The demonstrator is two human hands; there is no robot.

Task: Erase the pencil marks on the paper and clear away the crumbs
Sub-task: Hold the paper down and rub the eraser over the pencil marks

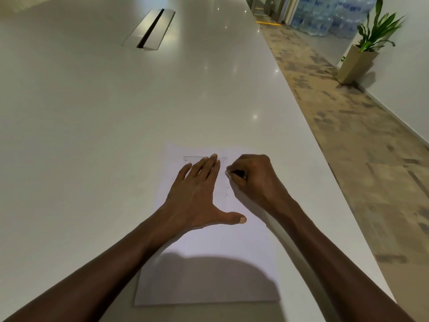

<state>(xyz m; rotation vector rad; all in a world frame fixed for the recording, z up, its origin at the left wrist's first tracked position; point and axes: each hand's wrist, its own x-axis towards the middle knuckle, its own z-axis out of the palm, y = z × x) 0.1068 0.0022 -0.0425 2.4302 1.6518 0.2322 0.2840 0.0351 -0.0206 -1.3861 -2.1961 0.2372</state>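
A white sheet of paper (pixel 209 247) lies on the white table (pixel 92 112) near its right edge. A faint pencil line (pixel 195 157) runs across the top of the sheet, and tiny dark specks (pixel 228 187) sit near its middle. My left hand (pixel 199 196) presses flat on the paper, fingers spread, thumb pointing right. My right hand (pixel 254 180) is curled shut on a small white eraser (pixel 228 175), whose tip touches the paper just right of my left fingertips. Most of the eraser is hidden in the fist.
A metal cable hatch (pixel 149 30) is set into the table far ahead. The table's right edge (pixel 325 159) runs close beside the paper, with carpeted floor beyond. A potted plant (pixel 362 59) and stacked water bottles (pixel 325 17) stand far right.
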